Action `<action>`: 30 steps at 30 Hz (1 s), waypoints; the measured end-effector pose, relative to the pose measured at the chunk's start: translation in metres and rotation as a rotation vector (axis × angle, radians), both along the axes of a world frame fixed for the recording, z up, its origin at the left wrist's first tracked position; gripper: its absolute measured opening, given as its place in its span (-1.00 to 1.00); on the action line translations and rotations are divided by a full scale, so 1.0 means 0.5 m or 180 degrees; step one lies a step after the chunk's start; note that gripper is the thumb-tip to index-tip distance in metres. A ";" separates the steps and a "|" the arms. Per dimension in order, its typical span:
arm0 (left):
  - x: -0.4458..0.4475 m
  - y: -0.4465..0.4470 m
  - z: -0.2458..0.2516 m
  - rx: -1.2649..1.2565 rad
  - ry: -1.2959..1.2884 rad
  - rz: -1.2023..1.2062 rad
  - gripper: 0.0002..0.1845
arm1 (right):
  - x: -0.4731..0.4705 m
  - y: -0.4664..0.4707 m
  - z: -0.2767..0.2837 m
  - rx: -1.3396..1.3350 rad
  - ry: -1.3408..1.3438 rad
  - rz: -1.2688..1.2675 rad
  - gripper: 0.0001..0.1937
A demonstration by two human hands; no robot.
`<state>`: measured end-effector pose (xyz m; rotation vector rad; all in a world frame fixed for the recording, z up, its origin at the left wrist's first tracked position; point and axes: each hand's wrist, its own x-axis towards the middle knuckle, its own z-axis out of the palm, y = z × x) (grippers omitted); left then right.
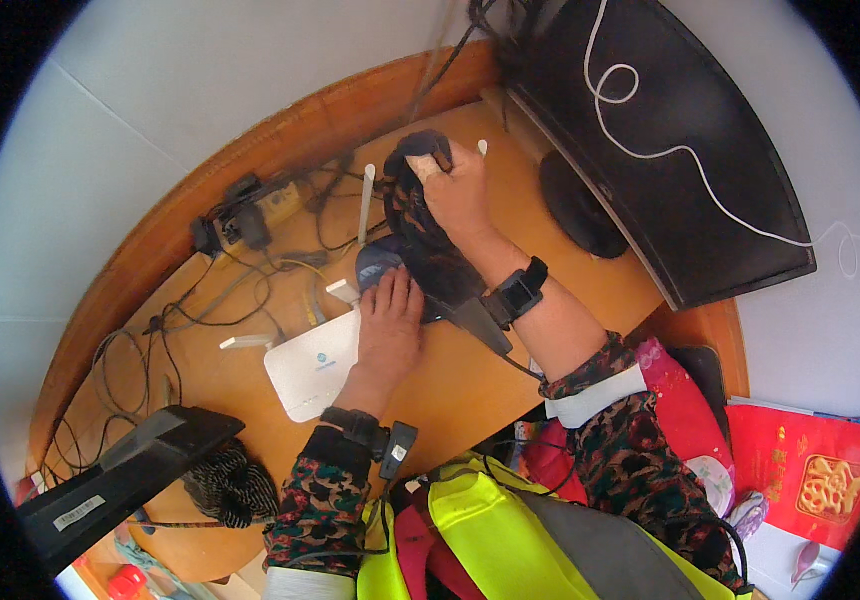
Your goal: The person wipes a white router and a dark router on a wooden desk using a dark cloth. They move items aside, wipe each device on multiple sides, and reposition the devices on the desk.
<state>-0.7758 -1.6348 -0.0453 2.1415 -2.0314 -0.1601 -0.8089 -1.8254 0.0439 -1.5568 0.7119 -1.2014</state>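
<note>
My right hand (460, 191) grips a bunched dark patterned cloth (415, 202) above the wooden desk (467, 382). A small pale tan piece (424, 166) shows by its thumb; what it is, I cannot tell. The palm side of my left hand (388, 322) faces down, its fingers extended over a dark bluish item (379, 262) just below the cloth. That item's full shape is hidden by the hand and the cloth. Under and beside my left wrist lies a white router (316, 367) with raised antennas.
A large black monitor (662, 150) stands at the right, a white cable (681, 150) across it. Another monitor (129, 480) juts in lower left beside striped fabric (231, 484). Plugs and a power strip (280, 202) sit among tangled cables (167, 322). A red printed bag (797, 472) lies lower right.
</note>
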 end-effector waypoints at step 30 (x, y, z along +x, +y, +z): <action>-0.001 0.001 0.003 -0.0092 0.0031 0.0007 -0.21 | -0.006 -0.001 -0.032 -0.0266 0.1173 -0.0156 -0.78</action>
